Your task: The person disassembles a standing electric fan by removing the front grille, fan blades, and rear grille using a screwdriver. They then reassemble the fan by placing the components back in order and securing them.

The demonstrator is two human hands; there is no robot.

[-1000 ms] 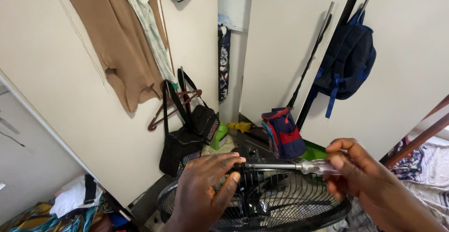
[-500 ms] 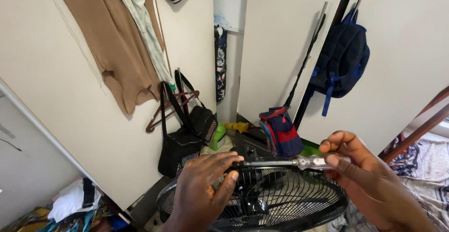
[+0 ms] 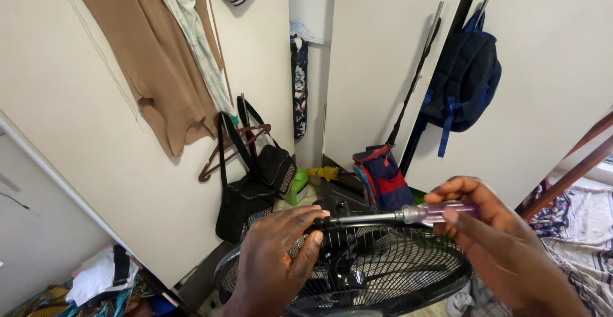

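The fan (image 3: 383, 272), a round black wire cage seen from above, sits low between both hands, its top rim right under them. The left hand (image 3: 278, 263) lies spread over the cage's near-left rim, fingers loosely curled against the wires and touching the top edge where the screwdriver tip meets it. The right hand (image 3: 495, 240) is closed around the clear purple handle of one screwdriver (image 3: 396, 215), whose metal shaft runs level toward the left hand.

Against half a second ago, little differs: both hands keep the same hold, the shaft stays level, and the view has only shifted slightly, so the fan sits a touch lower and more central.

No packages, labels or signs can be made out.

Beyond the left hand, two black bags (image 3: 255, 186) stand against the cream wall, with one wooden hanger (image 3: 220, 157) beside them and a small green thing (image 3: 297, 187) just past them. Above the left hand hang one tan garment (image 3: 150, 55) and one pale striped cloth (image 3: 191, 33). Straight ahead of the hands stands one red-and-blue bag (image 3: 383, 176) on the floor. Above the right hand, one navy backpack (image 3: 463, 74) hangs on a dark pole. Right of the right hand lies patterned bedding (image 3: 584, 221) under brown wooden rails. Left of the left hand, a heap of white and coloured clothes (image 3: 89, 285) lies on the floor.
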